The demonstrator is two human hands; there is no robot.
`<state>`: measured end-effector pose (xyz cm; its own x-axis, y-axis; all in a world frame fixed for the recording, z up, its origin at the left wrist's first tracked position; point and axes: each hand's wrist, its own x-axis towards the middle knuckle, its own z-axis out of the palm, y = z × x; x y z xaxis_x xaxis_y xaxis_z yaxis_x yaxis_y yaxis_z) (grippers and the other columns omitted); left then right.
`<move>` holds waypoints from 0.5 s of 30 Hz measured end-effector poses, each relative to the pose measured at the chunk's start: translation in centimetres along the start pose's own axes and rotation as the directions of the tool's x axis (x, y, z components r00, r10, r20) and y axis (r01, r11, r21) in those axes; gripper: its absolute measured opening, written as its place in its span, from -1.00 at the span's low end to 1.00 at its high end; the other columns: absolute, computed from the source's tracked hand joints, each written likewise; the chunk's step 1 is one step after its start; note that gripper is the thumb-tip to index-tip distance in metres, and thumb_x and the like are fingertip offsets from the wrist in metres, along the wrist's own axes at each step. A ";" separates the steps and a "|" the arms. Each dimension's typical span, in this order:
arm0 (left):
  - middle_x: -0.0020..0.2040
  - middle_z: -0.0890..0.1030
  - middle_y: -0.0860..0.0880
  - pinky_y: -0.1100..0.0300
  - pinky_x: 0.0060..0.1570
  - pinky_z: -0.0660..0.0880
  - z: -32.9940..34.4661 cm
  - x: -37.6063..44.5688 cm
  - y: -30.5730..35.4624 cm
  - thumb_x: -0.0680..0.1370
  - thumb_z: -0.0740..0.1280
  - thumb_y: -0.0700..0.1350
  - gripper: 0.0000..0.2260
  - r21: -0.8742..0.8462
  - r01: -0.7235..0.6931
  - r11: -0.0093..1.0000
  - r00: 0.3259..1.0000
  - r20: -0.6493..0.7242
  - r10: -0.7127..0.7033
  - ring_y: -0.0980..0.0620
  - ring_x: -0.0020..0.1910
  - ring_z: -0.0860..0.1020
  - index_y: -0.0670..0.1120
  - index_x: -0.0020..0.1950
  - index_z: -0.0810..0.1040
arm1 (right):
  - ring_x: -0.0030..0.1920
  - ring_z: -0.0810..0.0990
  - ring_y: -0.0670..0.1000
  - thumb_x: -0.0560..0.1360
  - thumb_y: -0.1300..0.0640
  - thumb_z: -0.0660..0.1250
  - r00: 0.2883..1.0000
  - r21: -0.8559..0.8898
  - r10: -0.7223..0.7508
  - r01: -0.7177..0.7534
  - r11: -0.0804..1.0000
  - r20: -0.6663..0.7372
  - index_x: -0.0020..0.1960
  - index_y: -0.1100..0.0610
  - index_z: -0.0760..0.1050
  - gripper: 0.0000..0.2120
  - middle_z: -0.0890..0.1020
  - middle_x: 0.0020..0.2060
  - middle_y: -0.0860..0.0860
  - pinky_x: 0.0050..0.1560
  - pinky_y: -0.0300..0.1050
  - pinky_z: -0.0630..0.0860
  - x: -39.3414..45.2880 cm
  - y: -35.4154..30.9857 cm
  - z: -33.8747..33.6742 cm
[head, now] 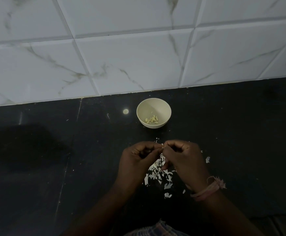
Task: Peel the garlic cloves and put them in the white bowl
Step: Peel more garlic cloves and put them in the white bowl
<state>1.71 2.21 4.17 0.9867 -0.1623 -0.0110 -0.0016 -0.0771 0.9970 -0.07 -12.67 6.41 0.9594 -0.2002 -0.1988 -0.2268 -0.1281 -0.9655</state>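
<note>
Left hand (137,156) and right hand (181,155) together pinch 1 garlic clove (162,146) above the peel scraps (157,174); white bowl (153,103) holds peeled cloves (152,119).

Both hands are meeting over the dark counter (36,167), w/ fingertips pinching a tiny garlic clove (162,145) between them; clove mostly hidden. Left hand (137,157) and right hand (183,155) are curling their fingers inward. A pile of white garlic skins (157,174) is lying on the counter right under the hands, some bits scattered to the right. White bowl (153,106) is sitting beyond the hands, near the tiled wall (121,48), holding several peeled cloves (152,120). A pinkish thread band (207,189) is wrapping the right wrist
</note>
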 end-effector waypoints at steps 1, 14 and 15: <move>-0.10 0.75 0.02 0.21 -0.05 0.63 0.1 0.0 0.0 0.53 0.47 -0.23 -0.89 -0.012 0.011 1.000 1.000 0.000 -0.011 0.05 -0.10 0.72 -0.08 0.02 0.74 | -0.46 0.66 0.12 0.49 0.26 0.43 1.000 0.012 0.010 -0.010 1.000 -0.006 -0.18 0.09 0.69 -0.87 0.66 -0.42 -0.02 -0.25 0.27 0.62 0.0 0.0 0.0; -0.02 0.72 -0.23 0.11 0.00 0.62 0.8 0.2 -0.6 0.54 0.41 -0.27 -0.88 -0.403 0.215 0.890 0.974 0.023 -0.225 -0.11 -0.05 0.70 -0.21 0.05 0.69 | -0.53 0.53 0.04 0.59 0.26 0.33 0.999 0.135 0.051 -0.050 0.990 -0.006 -0.11 0.23 0.62 -0.87 0.60 -0.47 -0.07 -0.43 -0.06 0.52 0.5 0.4 0.4; -0.02 0.71 -0.25 0.11 -0.02 0.62 0.9 0.3 -0.7 0.53 0.41 -0.26 -0.89 -0.497 0.256 0.829 0.962 0.052 -0.266 -0.10 -0.07 0.68 -0.19 0.03 0.70 | -0.53 0.53 0.03 0.60 0.27 0.33 0.998 0.170 0.064 -0.062 0.983 -0.008 -0.10 0.24 0.60 -0.87 0.59 -0.47 -0.06 -0.45 -0.09 0.51 0.6 0.4 0.3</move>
<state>1.86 1.38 3.36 0.9417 -0.1867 -0.2801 0.3323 0.3836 0.8616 0.42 -12.52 5.85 0.9415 -0.2160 -0.2588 -0.2537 0.0515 -0.9659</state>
